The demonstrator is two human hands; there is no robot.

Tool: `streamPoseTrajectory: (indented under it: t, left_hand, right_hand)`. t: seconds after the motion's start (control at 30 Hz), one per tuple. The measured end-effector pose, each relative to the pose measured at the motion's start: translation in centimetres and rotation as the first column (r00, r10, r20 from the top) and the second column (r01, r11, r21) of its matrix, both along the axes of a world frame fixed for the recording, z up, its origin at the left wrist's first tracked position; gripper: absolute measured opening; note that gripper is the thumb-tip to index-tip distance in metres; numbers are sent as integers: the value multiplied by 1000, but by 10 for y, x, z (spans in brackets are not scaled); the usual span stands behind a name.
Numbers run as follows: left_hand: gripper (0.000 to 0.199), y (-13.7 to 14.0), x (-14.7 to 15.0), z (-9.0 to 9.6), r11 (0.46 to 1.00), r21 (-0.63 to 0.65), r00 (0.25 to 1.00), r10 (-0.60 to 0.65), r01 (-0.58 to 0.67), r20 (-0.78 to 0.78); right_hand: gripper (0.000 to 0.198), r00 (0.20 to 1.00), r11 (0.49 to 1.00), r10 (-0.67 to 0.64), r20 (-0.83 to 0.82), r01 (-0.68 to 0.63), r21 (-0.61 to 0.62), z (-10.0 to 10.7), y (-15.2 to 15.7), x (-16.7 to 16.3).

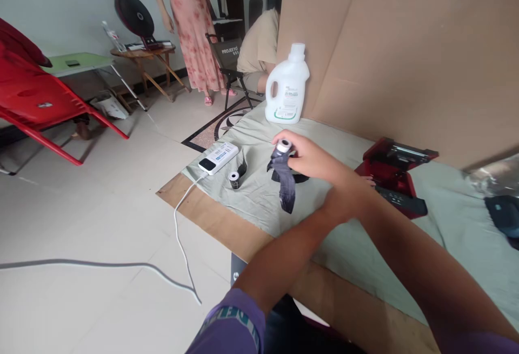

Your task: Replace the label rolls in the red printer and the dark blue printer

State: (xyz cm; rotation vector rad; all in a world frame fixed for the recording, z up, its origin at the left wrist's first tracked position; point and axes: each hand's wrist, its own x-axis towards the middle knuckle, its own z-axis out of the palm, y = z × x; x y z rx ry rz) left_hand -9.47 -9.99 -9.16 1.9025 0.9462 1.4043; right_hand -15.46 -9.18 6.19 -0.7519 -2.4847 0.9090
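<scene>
My right hand is closed around a roll of dark tape with a white core, held above the cloth. A crumpled dark strip hangs down from this roll. Crossed beneath my right forearm, my left arm reaches right; only a few fingertips of my left hand show, beside a red and black case with its lid raised. Most of that hand is hidden. Another small roll of dark tape stands on the cloth, its loose end curling up.
On the pale green cloth are a white jug and a white power strip with a cord trailing to the floor. A cardboard sheet stands behind. Two people, a red chair and a fan are beyond.
</scene>
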Motion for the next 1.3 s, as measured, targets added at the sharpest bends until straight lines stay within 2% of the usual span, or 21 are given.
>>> streamPoseTrajectory:
  t: [0.13,0.23,0.33,0.53,0.67,0.73,0.8,0.9,1.0,1.07,1.1,1.17,1.23,1.3]
  left_hand:
    - [26,-7,-6,11,998,66,999,10,-12,34]
    - [27,-15,-13,18,996,89,999,11,-15,49]
    - [29,-19,-17,20,997,79,999,8,-12,52]
    - [30,-20,-17,21,998,66,999,7,-10,48]
    - [28,-19,-16,20,997,76,998,22,-27,65]
    - [29,-16,-15,17,996,83,998,21,-27,63]
    - [30,-13,-13,12,994,106,999,7,-13,50]
    - [30,-9,-9,7,990,141,998,20,-28,56]
    - [28,-10,-6,8,989,128,995,70,-80,77]
    - [28,-12,-5,10,987,128,993,87,-97,84]
    - [28,-13,-5,11,986,132,992,92,-103,89]
    - [28,-14,-6,12,984,144,991,94,-108,97]
    - [29,-12,-6,11,982,153,990,98,-112,98]
    - [29,-10,-6,10,981,167,993,90,-102,77]
  right_hand:
    - [47,996,999,22,91,-26,42,-40,20,-56]
    - [45,975,991,-77,209,52,124,-63,40,-88]
    - [47,921,975,-183,343,125,185,-78,57,-109]
    - [49,852,983,-175,493,124,133,-92,77,-115]
    - [70,870,977,-207,447,164,132,-79,76,-104]
    - [75,924,982,-147,353,94,164,-67,63,-101]
    - [72,950,978,23,310,-85,189,-57,41,-101]
    - [52,890,912,247,383,-347,217,-55,3,-110]
    - [28,851,851,273,449,-431,300,-67,-19,-121]
    - [20,873,839,282,398,-426,338,-73,-22,-123]
    - [17,899,852,286,332,-397,341,-74,-21,-122]
    - [12,957,915,259,128,-286,286,-71,-18,-113]
    - [17,977,980,165,-133,-147,135,-63,-17,-96]
    - [21,930,995,10,-368,-45,-85,-54,-18,-71]
